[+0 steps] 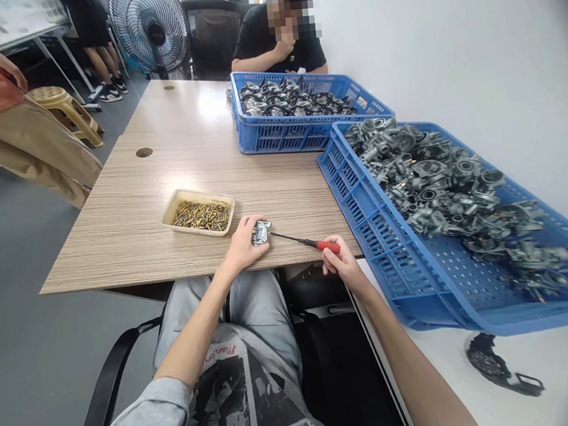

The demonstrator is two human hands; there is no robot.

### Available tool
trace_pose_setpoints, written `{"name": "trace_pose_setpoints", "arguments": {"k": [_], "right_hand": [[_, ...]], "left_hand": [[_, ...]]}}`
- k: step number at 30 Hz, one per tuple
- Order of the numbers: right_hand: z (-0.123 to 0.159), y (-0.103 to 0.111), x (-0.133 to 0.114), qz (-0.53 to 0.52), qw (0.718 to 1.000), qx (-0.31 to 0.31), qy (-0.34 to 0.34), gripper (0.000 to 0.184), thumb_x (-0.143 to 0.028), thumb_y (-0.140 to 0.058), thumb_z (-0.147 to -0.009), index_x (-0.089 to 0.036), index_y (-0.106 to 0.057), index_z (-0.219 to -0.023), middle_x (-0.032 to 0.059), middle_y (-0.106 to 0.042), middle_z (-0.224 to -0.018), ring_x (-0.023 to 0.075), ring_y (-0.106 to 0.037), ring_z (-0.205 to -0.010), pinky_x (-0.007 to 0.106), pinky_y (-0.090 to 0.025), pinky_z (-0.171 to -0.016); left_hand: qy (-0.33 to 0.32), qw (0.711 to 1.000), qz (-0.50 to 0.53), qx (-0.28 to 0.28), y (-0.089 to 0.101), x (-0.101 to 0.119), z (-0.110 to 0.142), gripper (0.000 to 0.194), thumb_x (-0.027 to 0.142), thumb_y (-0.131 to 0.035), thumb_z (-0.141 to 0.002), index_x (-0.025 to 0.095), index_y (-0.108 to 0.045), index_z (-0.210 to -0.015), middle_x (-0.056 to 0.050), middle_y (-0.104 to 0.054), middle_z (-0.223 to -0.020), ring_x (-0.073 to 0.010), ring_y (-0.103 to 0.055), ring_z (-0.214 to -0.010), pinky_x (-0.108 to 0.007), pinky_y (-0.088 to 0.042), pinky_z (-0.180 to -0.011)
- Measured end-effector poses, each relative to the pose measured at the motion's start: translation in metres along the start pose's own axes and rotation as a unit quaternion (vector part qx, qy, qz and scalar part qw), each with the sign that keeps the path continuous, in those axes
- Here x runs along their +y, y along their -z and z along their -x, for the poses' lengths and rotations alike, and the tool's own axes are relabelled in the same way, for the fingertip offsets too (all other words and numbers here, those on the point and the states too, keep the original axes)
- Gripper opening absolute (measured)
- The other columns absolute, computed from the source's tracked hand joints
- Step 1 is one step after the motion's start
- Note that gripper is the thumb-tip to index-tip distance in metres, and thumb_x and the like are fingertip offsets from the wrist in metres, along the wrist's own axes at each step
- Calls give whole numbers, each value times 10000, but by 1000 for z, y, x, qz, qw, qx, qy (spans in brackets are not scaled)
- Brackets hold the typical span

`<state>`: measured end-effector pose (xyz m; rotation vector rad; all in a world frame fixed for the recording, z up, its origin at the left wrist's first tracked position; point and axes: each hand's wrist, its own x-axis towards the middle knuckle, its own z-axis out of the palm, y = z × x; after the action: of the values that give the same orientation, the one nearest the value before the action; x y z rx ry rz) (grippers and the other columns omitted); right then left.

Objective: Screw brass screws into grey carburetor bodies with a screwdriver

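While the right hand is closed around the red handle of a slim screwdriver, the tool's dark shaft runs leftward with its tip at a small silver cast-metal part. The left hand pins that part on the near edge of the pale wood-grain table, fingers curled over it and thumb alongside, so only the part's right end shows. Just beyond the left hand sits a shallow cream plastic tray filled with small brass screws. To the right, a large blue perforated plastic crate rests across the table edge and a white surface, heaped with grey metal castings. A black strap-like object lies on the white surface in front of it. Further back stands a second blue crate holding darker metal parts, and behind it a person in a black shirt sits at the table. A black pedestal fan stands beyond.
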<state>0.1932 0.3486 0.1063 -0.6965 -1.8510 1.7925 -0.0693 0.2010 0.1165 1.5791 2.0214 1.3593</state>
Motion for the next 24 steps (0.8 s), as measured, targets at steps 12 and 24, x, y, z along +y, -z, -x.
{"name": "trace_pose_setpoints", "arguments": {"k": [12,24], "right_hand": [[-2,1,4,1,1000,8,-2,343,-555,-638,-998,-267,-453,-1019,-116,-408,-612,92,-346,-474,251,-486,-501],[-3,1,4,2,1000,9,-2,338,-552,-628,-1004,-261,-458,-988,-117,-399,-595,92,-342,-467,256,-480,-495]], "left_hand": [[-9,1000,-3,9,-2,-3,0,520,146,-676,-782,229,-569,-1283,-76,-599,-1294,-258,-613,-1266,-391,-488,-1140],[-9,1000,-6,6,-2,-3,-1,524,136,-679,-772,230,-565,-1275,-77,-603,-1298,-260,-607,-1276,-395,-487,-1144]]}}
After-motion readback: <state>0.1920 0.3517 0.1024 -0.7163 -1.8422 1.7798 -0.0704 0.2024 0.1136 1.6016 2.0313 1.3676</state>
